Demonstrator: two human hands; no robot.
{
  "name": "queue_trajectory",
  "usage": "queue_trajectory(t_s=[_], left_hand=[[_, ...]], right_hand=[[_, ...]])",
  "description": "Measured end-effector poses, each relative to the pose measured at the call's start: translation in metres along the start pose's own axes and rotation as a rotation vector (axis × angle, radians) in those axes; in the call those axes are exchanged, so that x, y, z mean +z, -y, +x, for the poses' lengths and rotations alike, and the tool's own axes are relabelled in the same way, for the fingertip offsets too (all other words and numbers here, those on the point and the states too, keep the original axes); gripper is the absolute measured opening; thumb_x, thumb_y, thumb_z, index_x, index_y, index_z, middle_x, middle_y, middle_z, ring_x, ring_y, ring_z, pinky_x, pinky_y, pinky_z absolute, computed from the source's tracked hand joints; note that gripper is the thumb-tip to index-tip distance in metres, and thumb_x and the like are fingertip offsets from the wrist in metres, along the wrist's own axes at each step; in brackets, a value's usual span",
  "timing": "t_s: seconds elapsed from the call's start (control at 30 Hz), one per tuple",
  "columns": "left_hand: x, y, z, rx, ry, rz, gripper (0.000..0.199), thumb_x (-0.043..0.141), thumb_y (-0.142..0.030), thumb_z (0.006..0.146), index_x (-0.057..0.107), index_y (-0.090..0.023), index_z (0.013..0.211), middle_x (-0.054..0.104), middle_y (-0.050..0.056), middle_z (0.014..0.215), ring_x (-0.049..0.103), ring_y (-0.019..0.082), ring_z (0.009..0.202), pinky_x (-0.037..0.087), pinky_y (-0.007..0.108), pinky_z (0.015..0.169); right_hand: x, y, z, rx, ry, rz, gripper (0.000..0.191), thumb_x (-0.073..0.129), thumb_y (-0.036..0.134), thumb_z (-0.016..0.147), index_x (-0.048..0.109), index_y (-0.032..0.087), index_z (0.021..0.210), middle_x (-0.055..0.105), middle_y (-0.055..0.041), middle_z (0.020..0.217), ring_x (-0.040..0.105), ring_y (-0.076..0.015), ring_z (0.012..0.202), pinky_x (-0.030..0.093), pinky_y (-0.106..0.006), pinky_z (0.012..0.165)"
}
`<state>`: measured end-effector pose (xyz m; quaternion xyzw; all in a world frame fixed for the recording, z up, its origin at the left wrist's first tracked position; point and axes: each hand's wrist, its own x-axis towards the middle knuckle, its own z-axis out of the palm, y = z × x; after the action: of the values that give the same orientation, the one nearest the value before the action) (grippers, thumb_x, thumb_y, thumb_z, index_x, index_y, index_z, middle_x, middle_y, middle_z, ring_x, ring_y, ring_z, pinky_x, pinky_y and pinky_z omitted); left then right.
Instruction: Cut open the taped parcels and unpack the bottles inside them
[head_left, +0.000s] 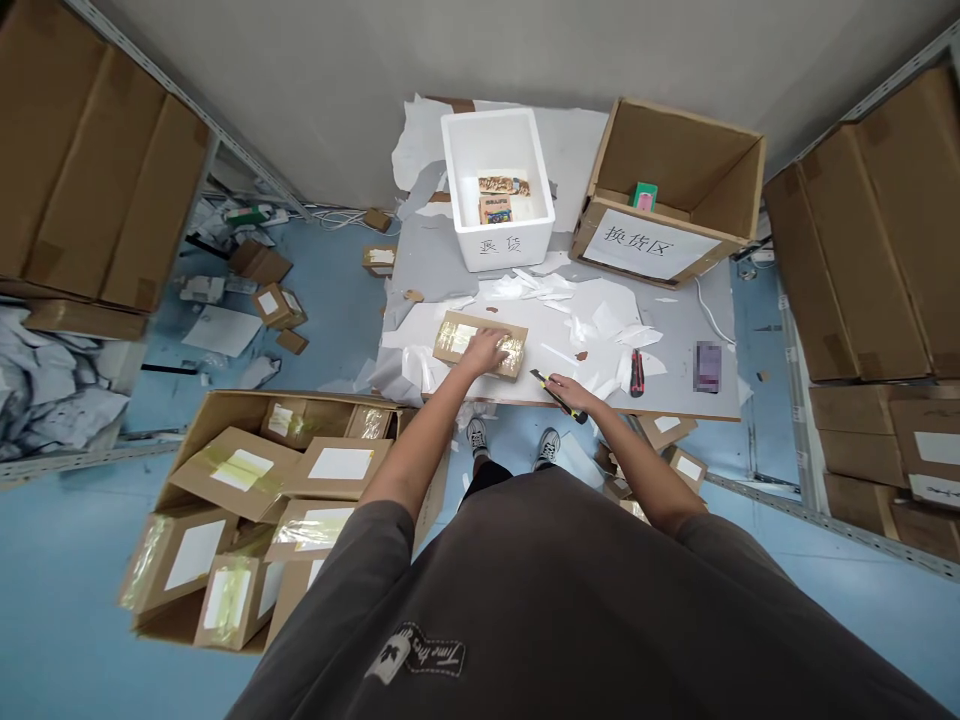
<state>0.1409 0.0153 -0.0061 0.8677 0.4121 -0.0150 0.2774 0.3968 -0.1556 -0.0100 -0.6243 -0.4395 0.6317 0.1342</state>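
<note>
Head cam | box (459, 335) on tabletop (675, 390), by near edge, long way L-R | L hand (484, 352) nearer, fingers spread on box top | R hand (568, 391), fingers curled round knife (577, 413) | box L of R fingers, just beside knife tip

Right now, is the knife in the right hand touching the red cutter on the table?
Apart. The head view shows the knife in the right hand, left of the red cutter, with white paper visible between them.
</note>
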Motion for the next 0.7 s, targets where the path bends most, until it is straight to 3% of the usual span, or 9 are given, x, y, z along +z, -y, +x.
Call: queue_trajectory(t_s=[0.1,0.17,0.27,0.37,0.53,0.7], left_hand=[[-0.007,0.004,0.013,-0.068,0.007,0.101,0.064,0.086,-0.034,0.091,0.068,-0.031,0.153,0.057,0.01,0.171,0.038,0.043,0.164,0.036,0.061,0.131],[-0.01,0.007,0.018,-0.046,0.029,0.139,0.069,0.09,-0.037,0.09,0.068,-0.033,0.155,0.058,0.009,0.17,0.04,0.043,0.163,0.036,0.06,0.131],[-0.01,0.01,0.021,0.041,0.013,0.177,0.06,0.077,-0.041,0.1,0.066,-0.031,0.158,0.063,0.012,0.163,0.049,0.04,0.155,0.036,0.058,0.131],[-0.005,0.015,0.017,0.094,-0.01,0.206,0.057,0.059,-0.038,0.109,0.06,-0.025,0.165,0.061,0.017,0.163,0.047,0.04,0.156,0.032,0.057,0.134],[0.001,0.025,0.012,0.157,0.032,0.252,0.065,0.056,-0.046,0.11,0.054,-0.017,0.169,0.049,0.019,0.174,0.036,0.042,0.166,0.028,0.056,0.138],[0.005,0.025,0.015,0.155,-0.002,0.252,0.073,0.058,-0.043,0.108,0.047,-0.014,0.173,0.052,0.024,0.171,0.041,0.043,0.163,0.032,0.058,0.135]], right_hand=[[-0.01,-0.001,-0.003,0.001,-0.132,-0.06,0.047,0.038,0.069,0.112,0.062,0.028,0.114,0.063,0.0041,0.073,0.061,-0.0199,0.059,0.053,-0.031,0.066],[-0.014,0.005,0.001,-0.039,-0.188,-0.16,0.046,0.037,0.064,0.114,0.066,0.028,0.12,0.066,0.0021,0.078,0.066,-0.0222,0.07,0.054,-0.034,0.076],[-0.016,0.017,0.013,-0.131,-0.227,-0.318,0.037,0.052,0.055,0.111,0.07,0.028,0.127,0.076,-0.0027,0.1,0.071,-0.0258,0.094,0.054,-0.036,0.088],[-0.018,0.028,0.024,-0.187,-0.232,-0.449,0.035,0.062,0.047,0.107,0.072,0.027,0.133,0.078,-0.0079,0.126,0.071,-0.0295,0.114,0.053,-0.037,0.095],[-0.024,0.037,0.033,-0.176,-0.235,-0.604,0.039,0.063,0.047,0.108,0.073,0.027,0.14,0.076,-0.0116,0.13,0.072,-0.0319,0.115,0.054,-0.039,0.093],[-0.026,0.042,0.038,-0.172,-0.239,-0.691,0.037,0.064,0.046,0.109,0.074,0.028,0.139,0.076,-0.0115,0.126,0.072,-0.0321,0.115,0.054,-0.038,0.091]])
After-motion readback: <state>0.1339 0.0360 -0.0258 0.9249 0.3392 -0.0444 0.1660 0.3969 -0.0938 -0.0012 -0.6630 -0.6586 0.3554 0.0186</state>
